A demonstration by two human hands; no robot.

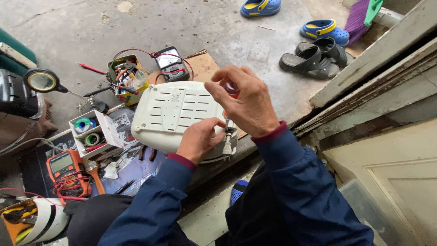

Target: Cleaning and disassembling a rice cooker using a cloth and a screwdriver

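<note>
At the centre of the frame a white appliance (175,114) lay upturned, its slotted underside showing. The right hand (246,102) arched above its right edge, fingers clamped on a red-handled screwdriver (230,98) held upright. The left hand (199,139) pressed the casing's lower edge, fingers curled beside a hanging plug (227,146). At lower left sat an orange meter (66,166); sandals (312,59) lay on the floor at upper right.

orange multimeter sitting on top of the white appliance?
No. The orange multimeter lies on the floor mat at lower left, well apart from the white appliance that the hands work on.
</note>
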